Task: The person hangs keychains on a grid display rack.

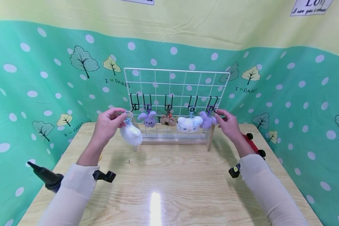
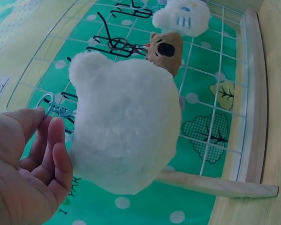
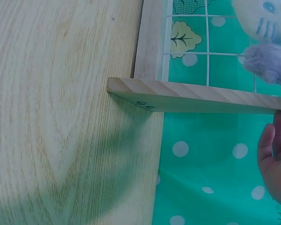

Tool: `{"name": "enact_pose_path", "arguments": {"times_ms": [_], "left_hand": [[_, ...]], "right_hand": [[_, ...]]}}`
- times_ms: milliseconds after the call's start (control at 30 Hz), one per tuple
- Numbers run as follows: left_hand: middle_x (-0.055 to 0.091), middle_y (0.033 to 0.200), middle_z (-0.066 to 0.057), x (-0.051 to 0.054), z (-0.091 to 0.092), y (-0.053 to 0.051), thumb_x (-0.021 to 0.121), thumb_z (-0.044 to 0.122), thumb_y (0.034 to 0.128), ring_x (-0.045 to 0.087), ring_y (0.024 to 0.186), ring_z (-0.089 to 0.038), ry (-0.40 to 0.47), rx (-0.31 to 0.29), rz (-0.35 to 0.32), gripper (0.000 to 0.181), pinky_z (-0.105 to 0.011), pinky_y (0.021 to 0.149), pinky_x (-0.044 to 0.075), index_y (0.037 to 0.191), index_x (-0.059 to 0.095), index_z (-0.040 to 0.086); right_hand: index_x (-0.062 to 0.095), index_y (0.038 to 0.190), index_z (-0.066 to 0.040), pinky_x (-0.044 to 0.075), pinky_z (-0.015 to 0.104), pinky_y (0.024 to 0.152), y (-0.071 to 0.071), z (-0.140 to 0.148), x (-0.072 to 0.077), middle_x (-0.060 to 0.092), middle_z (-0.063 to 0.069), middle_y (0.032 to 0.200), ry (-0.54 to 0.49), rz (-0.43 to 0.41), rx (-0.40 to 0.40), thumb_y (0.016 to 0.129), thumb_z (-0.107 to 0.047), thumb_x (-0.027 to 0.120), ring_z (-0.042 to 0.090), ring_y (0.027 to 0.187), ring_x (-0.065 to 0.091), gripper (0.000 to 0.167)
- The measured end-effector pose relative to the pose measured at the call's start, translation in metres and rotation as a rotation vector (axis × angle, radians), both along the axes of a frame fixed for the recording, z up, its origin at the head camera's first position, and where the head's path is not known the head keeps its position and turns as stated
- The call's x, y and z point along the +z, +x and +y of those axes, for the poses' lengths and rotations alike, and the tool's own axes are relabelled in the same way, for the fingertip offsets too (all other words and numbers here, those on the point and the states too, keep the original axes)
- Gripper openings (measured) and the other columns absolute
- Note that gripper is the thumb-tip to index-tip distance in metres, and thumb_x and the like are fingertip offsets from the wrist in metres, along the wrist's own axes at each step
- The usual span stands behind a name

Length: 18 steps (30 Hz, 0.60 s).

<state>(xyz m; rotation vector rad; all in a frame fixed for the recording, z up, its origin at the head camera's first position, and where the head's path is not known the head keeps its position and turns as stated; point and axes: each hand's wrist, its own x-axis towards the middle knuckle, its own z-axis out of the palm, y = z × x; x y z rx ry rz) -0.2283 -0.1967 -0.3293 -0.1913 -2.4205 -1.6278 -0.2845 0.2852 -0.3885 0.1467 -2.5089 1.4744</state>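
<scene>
My left hand (image 1: pixel 108 122) pinches the metal ring (image 1: pixel 128 114) of a fluffy white plush keychain (image 1: pixel 131 134), which hangs beside the rack's leftmost black hook (image 1: pixel 134 107). Its plain rounded back fills the left wrist view. At the right edge of the white wire rack (image 1: pixel 176 70), my right hand (image 1: pixel 227 122) grips the side; in the right wrist view its fingertips meet the wooden side panel (image 3: pixel 201 96). From the other hooks hang a purple bunny plush (image 1: pixel 149 120), a brown plush (image 1: pixel 168 121), a white-and-blue cat plush (image 1: pixel 188 124) and another purple plush (image 1: pixel 206 121).
The rack stands on a wood-grain table (image 1: pixel 169 175) before a green dotted cloth (image 1: pixel 172 51). A red object with black wheels (image 1: pixel 251 142) lies behind my right forearm. A dark pointed object (image 1: pixel 46 175) is at the left edge.
</scene>
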Motion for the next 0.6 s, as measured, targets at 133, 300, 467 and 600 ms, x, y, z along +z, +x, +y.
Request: {"name": "enact_pose_path", "arguments": {"times_ms": [133, 300, 467, 600], "left_hand": [[0.066, 0.095, -0.001, 0.003, 0.004, -0.004, 0.068, 0.034, 0.0988, 0.068, 0.075, -0.008, 0.009, 0.014, -0.002, 0.036, -0.019, 0.071, 0.061, 0.123, 0.068, 0.006], [0.068, 0.095, 0.000, 0.004, 0.008, -0.009, 0.068, 0.035, 0.0984, 0.069, 0.075, -0.008, 0.005, 0.014, 0.002, 0.037, -0.021, 0.071, 0.061, 0.123, 0.068, 0.007], [0.070, 0.093, 0.000, 0.002, 0.009, -0.015, 0.069, 0.035, 0.0980, 0.069, 0.074, -0.007, -0.006, 0.017, 0.006, 0.036, -0.023, 0.071, 0.061, 0.123, 0.069, 0.008], [0.071, 0.095, -0.003, 0.000, 0.010, -0.018, 0.069, 0.035, 0.0980, 0.069, 0.074, -0.007, -0.017, 0.032, 0.004, 0.036, -0.024, 0.071, 0.061, 0.122, 0.069, 0.009]], "right_hand": [[0.054, 0.145, -0.009, 0.061, 0.032, 0.077, 0.001, -0.001, 0.001, 0.059, 0.017, 0.141, 0.000, -0.007, 0.000, 0.105, -0.033, 0.055, 0.010, 0.092, 0.059, 0.046], [0.053, 0.146, -0.008, 0.060, 0.027, 0.075, 0.002, -0.001, 0.001, 0.058, 0.018, 0.142, -0.005, -0.005, 0.001, 0.106, -0.033, 0.055, 0.009, 0.092, 0.059, 0.046], [0.054, 0.144, -0.007, 0.060, 0.028, 0.074, 0.001, 0.000, 0.000, 0.059, 0.018, 0.140, -0.013, 0.008, -0.006, 0.106, -0.031, 0.055, 0.007, 0.091, 0.059, 0.045], [0.056, 0.143, -0.005, 0.060, 0.027, 0.072, 0.001, -0.001, -0.001, 0.060, 0.020, 0.138, -0.014, 0.026, -0.003, 0.106, -0.029, 0.056, 0.004, 0.087, 0.059, 0.044]]}}
